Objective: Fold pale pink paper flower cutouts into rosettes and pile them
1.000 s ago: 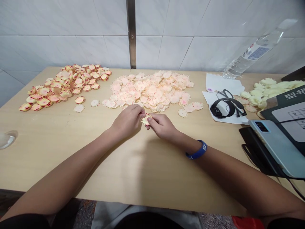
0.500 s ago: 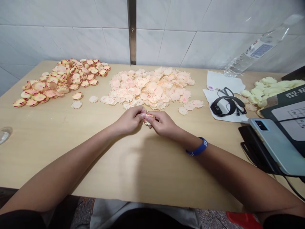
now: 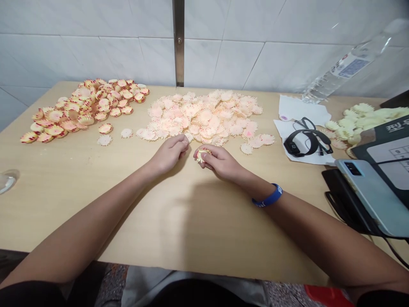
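My right hand pinches a small folded yellow-and-pink flower piece between its fingers and thumb. My left hand rests apart from it, fingers curled with nothing visible in them, just below a wide heap of flat, pale peach flower-shaped pieces. Farther left lies a heap of pleated, red-edged flower cups. A few loose flat pieces, such as one, sit between the heaps. Pale yellow flower pieces are piled at the right, partly hidden by a dark book.
On white paper sheets lies a black fitness band with a cable. A phone rests at the right on a black case. A plastic water bottle lies at the back right. A glass object sits at the left edge.
My hands have parted. My left hand has let go and moved left, while the flower piece stays in my right hand.
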`<action>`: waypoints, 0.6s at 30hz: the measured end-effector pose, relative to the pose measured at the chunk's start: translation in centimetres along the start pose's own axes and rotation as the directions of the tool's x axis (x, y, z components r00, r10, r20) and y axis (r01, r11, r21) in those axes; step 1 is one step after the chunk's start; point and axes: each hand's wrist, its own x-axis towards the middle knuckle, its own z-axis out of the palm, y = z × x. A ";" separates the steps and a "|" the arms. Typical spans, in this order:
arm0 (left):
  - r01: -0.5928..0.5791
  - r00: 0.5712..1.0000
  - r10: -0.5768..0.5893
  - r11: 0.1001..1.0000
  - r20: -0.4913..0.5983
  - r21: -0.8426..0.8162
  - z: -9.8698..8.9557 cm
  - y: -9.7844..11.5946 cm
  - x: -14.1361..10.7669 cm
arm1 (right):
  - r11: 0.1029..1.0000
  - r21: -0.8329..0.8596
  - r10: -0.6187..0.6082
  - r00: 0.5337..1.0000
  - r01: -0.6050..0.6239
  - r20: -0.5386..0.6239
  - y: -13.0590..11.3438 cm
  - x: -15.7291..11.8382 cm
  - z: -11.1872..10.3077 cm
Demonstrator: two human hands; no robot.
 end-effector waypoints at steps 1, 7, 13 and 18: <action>-0.023 0.999 0.026 0.996 -0.043 0.086 0.1 -0.1 -0.1 | 1.000 0.023 0.004 1.000 -0.004 -0.009 0.0 0.0 0.0; -0.167 0.970 0.222 0.901 -0.095 0.399 0.2 -0.6 -0.3 | 0.997 0.048 0.068 0.996 -0.065 -0.063 -0.4 0.1 0.1; -0.260 0.839 0.447 0.831 -0.310 0.492 -0.4 -1.0 -0.1 | 0.996 0.033 0.083 0.994 -0.081 -0.074 -0.9 0.3 0.1; -0.425 0.835 0.547 0.706 -0.055 0.566 0.2 -0.8 -0.5 | 0.996 0.041 0.085 0.992 -0.081 -0.098 -1.0 0.4 0.1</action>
